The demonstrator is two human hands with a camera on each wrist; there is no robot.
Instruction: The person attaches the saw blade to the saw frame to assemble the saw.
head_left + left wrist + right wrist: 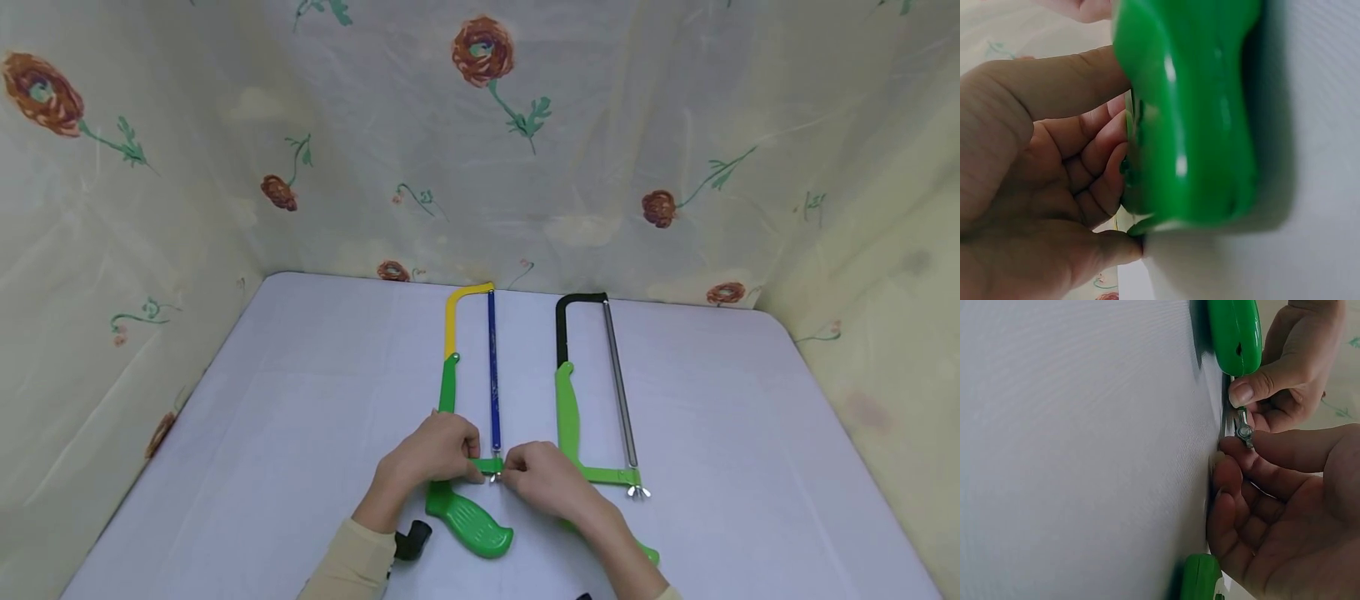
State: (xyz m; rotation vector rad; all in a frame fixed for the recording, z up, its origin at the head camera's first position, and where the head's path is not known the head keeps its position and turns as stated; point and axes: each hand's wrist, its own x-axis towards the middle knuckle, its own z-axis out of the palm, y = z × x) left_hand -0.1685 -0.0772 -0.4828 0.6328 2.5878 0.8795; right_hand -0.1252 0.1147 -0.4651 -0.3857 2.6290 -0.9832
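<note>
A hacksaw with a yellow front frame (pixel 450 325), a blue blade (pixel 493 375) and a green handle (pixel 480 527) lies flat on the white-covered table. The left hand (pixel 435 450) grips its green frame near the blade's lower end, thumb and fingers on the short crossbar. At that end the right hand (pixel 546 479) pinches the small metal wing nut (pixel 1245 431) between thumb and index finger, its other fingers curled. In the left wrist view the green handle (pixel 1204 125) covers much of what the left fingertips touch.
To the right lies a second hacksaw (pixel 567 408) with a black front frame, grey blade and its own wing nut (pixel 638 492). The right forearm crosses over its light green handle. Flowered cloth (pixel 585 150) hangs behind and on both sides. A black object (pixel 413 540) sits beside the left sleeve.
</note>
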